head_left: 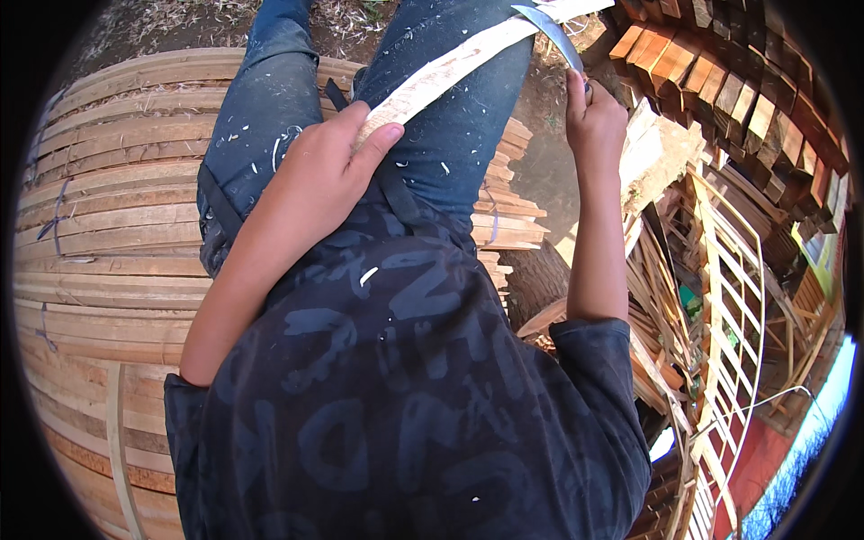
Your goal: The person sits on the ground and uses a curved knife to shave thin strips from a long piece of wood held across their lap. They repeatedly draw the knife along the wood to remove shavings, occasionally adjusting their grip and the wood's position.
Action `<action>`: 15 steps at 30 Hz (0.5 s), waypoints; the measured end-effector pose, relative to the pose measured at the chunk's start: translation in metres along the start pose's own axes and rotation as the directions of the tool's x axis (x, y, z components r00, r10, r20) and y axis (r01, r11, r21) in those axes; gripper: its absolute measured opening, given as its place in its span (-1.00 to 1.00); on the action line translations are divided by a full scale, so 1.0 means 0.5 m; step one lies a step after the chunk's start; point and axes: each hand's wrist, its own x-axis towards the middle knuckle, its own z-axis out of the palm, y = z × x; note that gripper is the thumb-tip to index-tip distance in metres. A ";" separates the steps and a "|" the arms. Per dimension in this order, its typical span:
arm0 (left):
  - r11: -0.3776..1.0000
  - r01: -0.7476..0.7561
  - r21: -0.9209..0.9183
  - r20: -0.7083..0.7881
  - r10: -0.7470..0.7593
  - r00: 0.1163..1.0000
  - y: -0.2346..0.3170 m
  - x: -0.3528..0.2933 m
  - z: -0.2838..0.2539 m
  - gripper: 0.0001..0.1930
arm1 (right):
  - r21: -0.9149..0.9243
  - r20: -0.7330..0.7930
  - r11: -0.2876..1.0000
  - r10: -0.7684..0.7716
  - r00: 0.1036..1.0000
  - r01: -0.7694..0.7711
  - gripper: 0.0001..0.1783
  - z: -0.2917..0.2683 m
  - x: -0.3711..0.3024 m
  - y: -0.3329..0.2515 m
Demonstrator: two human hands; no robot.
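A pale, bark-stripped length of wood (pixel 454 72) lies slantwise across my thighs, its far end running up past the top right of the view. My left hand (pixel 337 148) is closed around its near end, thumb on top. In my right hand (pixel 595 121) is a sickle (pixel 555 36) with a curved steel blade; the fingers wrap its handle, which is mostly hidden. The blade crosses the wood near its far end; whether its edge touches cannot be made out. Small pale shavings (pixel 369 275) are scattered on my dark shirt and jeans.
Bundled sawn planks (pixel 117 225) stretch along my left and under me. Stacked reddish timber (pixel 693 67) rises at the far right. A slatted wooden frame (pixel 720 297) leans beside loose sticks (pixel 657 297) on the right. Shavings litter the ground (pixel 189 27) ahead.
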 end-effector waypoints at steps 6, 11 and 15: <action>1.000 -0.002 0.028 -0.019 0.002 1.000 0.003 -0.011 -0.003 -0.61 | -0.068 -0.047 0.996 0.050 0.998 -0.053 -0.36 0.017 0.028 0.034; 0.998 0.036 0.046 -0.009 -0.035 0.999 -0.009 -0.036 -0.020 -0.63 | -0.130 -0.049 0.989 0.060 0.997 -0.066 -0.29 0.002 0.073 0.090; 1.000 0.003 -0.017 -0.036 -0.003 0.999 -0.021 -0.045 -0.019 -0.65 | -0.065 -0.021 0.994 0.091 0.996 -0.093 -0.29 -0.005 0.062 0.055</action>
